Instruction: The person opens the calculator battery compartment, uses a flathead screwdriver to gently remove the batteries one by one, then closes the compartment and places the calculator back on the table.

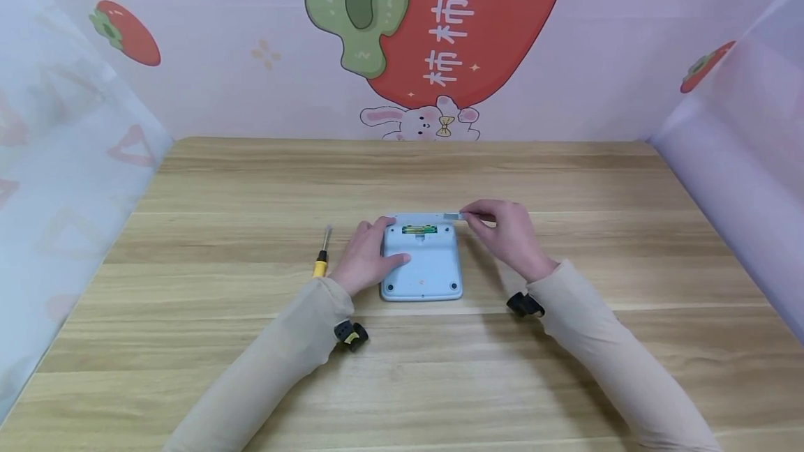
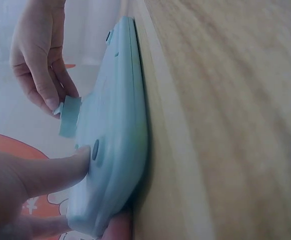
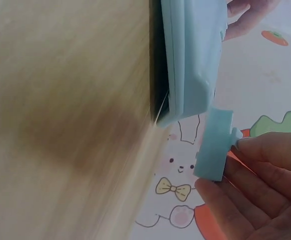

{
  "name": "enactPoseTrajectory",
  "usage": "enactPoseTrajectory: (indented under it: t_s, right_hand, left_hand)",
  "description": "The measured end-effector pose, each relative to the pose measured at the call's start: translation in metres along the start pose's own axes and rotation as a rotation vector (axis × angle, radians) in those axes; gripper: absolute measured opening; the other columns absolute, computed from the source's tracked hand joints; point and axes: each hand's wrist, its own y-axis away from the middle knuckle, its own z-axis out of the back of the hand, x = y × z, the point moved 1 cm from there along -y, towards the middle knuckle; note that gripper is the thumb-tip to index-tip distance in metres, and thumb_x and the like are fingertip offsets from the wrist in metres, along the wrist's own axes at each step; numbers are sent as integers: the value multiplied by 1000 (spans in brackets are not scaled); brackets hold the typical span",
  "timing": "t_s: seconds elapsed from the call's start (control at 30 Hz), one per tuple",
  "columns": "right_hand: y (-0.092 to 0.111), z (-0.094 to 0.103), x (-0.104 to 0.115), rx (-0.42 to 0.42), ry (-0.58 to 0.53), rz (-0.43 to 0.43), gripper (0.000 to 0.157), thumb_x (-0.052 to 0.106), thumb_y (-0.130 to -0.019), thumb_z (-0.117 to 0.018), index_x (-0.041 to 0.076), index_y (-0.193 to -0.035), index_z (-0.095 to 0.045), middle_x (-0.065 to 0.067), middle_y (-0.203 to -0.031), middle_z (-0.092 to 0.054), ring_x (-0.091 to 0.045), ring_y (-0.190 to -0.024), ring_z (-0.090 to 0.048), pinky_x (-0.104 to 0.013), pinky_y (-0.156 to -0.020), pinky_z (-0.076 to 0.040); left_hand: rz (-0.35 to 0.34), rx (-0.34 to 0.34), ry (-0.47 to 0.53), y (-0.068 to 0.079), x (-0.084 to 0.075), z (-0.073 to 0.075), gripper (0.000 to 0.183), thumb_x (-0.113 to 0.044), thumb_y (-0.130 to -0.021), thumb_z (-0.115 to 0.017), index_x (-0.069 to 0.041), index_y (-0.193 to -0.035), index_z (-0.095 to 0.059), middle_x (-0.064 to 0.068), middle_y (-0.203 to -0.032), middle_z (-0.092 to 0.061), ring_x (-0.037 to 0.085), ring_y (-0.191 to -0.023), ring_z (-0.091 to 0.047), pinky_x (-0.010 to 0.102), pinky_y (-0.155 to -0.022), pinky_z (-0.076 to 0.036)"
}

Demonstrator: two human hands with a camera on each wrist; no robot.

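Note:
A light-blue calculator (image 1: pixel 433 270) lies face down on the wooden table with its battery compartment uncovered. A green-and-yellow battery (image 1: pixel 419 229) sits in that slot near the far edge. My left hand (image 1: pixel 364 257) holds the calculator's left side, the thumb on its back and the other fingers along the edge. Off the far right corner, my right hand (image 1: pixel 510 232) pinches a small light-blue battery cover (image 3: pixel 215 145) between thumb and fingers. In the right wrist view, a small tab on the cover meets the thumb. The left wrist view shows the cover (image 2: pixel 69 117) raised above the calculator's back.
A screwdriver (image 1: pixel 320 268) with a yellow and black handle lies left of the left hand, its tip pointing away. Behind the table (image 1: pixel 402 382) hangs a printed cloth backdrop (image 1: pixel 213 89), and cloth also borders both sides.

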Motion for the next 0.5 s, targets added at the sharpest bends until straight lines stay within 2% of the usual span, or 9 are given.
enactPoseTrajectory:
  t_s: [0.2, 0.5]
  right_hand:
    - [3, 5, -9, -15, -1, -33, 15, 8, -89, -59, 3, -98, -69, -14, -100, -69, -29, -96, -66, -42, -84, -52]
    - [5, 15, -18, -41, -5, -37, 13, 8, -88, -60, 2, -96, -69, -15, -98, -70, -30, -92, -67, -41, -81, -53]
  left_hand:
    - [4, 3, 2, 0, 0, -1, 69, -30, -83, -69, -15, -141, -36, 12, -115, -47, 22, -94, -46, 32, -78, -42]
    - [2, -1, 1, 1, 0, 0, 69, -30, -82, -69, -15, -141, -36, 12, -113, -47, 22, -93, -46, 31, -77, -42]
